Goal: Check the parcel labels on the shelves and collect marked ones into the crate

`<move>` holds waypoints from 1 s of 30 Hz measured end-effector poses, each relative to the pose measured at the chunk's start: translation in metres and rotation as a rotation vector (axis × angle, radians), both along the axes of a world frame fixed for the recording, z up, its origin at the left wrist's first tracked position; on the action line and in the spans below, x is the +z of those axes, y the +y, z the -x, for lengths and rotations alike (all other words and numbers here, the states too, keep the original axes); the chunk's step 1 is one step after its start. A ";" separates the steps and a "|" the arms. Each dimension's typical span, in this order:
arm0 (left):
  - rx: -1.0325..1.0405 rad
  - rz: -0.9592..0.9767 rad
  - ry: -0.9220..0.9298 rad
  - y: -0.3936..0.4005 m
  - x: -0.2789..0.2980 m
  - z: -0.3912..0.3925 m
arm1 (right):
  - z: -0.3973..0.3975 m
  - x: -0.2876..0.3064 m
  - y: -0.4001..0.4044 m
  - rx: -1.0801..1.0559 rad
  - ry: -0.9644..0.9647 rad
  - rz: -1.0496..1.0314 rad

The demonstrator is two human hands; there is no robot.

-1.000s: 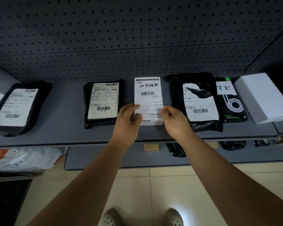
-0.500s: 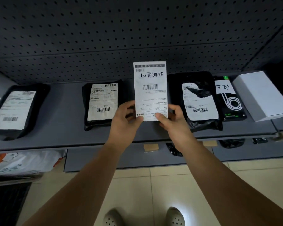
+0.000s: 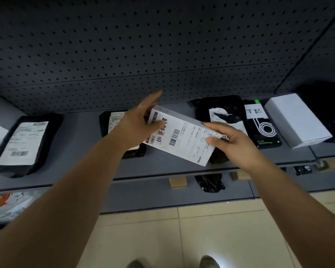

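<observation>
Dark pegboard backs a grey shelf (image 3: 81,167) lined with black parcel bags, tan tiled floor below. Head view: both hands hold a white labelled box (image 3: 184,138) tilted in the air over the shelf front, handwritten marks facing up. Left hand (image 3: 137,124) pinches the far end, index finger sticking out. Right hand (image 3: 228,140) grips the near end, thumb on the label. No crate in view. Risk: the light end-pinches could slip mid-turn and drop the box onto the bags or the floor.
</observation>
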State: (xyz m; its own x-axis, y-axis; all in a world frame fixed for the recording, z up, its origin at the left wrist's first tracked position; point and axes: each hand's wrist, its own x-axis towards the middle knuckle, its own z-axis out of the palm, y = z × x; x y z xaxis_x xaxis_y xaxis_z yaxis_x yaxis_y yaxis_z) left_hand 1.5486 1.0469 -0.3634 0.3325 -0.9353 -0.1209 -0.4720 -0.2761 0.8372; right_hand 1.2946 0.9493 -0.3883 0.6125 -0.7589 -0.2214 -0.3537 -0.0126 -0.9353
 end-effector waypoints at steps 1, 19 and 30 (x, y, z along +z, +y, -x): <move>-0.028 -0.032 -0.014 0.001 0.001 -0.001 | 0.001 0.003 -0.002 0.014 0.004 0.015; 0.445 0.140 0.872 0.048 -0.051 0.058 | -0.047 -0.020 0.038 -0.120 -0.278 -0.269; 0.444 0.193 0.602 0.056 -0.040 0.045 | -0.043 -0.032 0.039 -0.050 -0.276 -0.256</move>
